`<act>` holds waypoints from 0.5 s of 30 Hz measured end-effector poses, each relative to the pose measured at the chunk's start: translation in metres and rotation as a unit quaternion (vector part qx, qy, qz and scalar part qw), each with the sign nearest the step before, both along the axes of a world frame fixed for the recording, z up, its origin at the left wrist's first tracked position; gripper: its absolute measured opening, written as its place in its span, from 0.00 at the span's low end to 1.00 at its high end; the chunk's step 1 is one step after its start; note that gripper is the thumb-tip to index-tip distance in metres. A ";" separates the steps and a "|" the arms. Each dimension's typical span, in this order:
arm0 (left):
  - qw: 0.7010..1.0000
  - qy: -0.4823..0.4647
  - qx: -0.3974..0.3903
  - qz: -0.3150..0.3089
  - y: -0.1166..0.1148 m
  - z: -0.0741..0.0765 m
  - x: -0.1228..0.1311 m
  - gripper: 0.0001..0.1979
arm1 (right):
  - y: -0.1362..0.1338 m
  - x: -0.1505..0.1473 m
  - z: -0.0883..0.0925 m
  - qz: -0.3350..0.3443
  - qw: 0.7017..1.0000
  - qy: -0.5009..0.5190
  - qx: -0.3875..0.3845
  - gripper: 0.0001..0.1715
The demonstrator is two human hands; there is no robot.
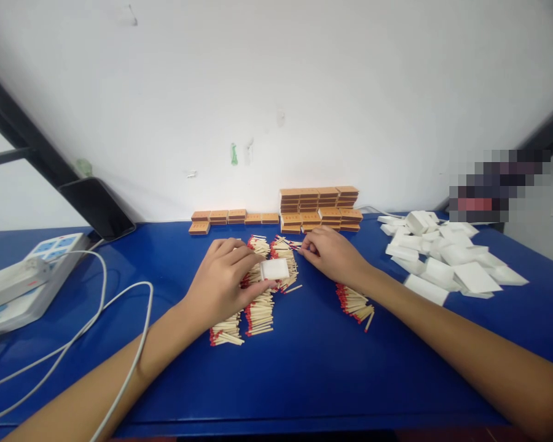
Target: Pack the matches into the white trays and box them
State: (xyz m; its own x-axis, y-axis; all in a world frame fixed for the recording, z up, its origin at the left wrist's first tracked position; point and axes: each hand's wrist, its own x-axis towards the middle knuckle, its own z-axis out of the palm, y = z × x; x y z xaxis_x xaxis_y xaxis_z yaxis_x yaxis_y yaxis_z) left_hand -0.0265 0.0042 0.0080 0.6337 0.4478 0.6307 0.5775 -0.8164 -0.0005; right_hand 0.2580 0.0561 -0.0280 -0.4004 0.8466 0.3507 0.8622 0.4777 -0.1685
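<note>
My left hand [228, 273] is closed on a small white matchbox tray [275, 269], thumb along its near side and fingers along the far side. The tray is held over rows of red-tipped matches [259, 316] on the blue table. At the far end of these rows, my right hand [327, 250] pinches a few matches [295, 245] between thumb and fingertips. Under my right forearm lies a smaller heap of matches [354, 304]. One loose match [293, 288] rests apart, just right of the rows.
Orange matchboxes [320, 212] stand stacked against the wall, with a lower row [219, 217] to their left. White paper trays [442, 252] are piled at right. A power strip [32, 288], looping white cable [150, 301] and black phone [96, 207] occupy the left side.
</note>
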 end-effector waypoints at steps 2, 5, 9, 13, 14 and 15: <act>1.000 0.000 -0.002 -0.002 0.000 0.000 0.000 0.18 | 0.000 -0.001 0.000 -0.002 1.000 -0.011 -0.006 0.10; 1.000 -0.002 -0.002 -0.003 0.000 0.001 0.000 0.18 | -0.002 -0.002 0.001 -0.001 0.999 -0.029 -0.015 0.11; 1.000 -0.004 -0.002 0.001 0.000 0.001 0.001 0.18 | -0.008 0.003 0.014 -0.013 0.999 -0.039 -0.013 0.11; 1.000 -0.009 0.003 -0.008 0.000 -0.001 0.001 0.18 | -0.026 0.001 0.034 0.031 0.999 0.030 0.005 0.12; 1.000 -0.011 0.006 -0.013 0.001 -0.001 0.001 0.19 | -0.033 -0.002 0.039 0.066 0.996 0.056 -0.002 0.12; 1.000 -0.014 0.010 -0.019 0.001 -0.001 0.001 0.19 | -0.040 -0.006 0.042 0.101 0.992 0.076 -0.010 0.12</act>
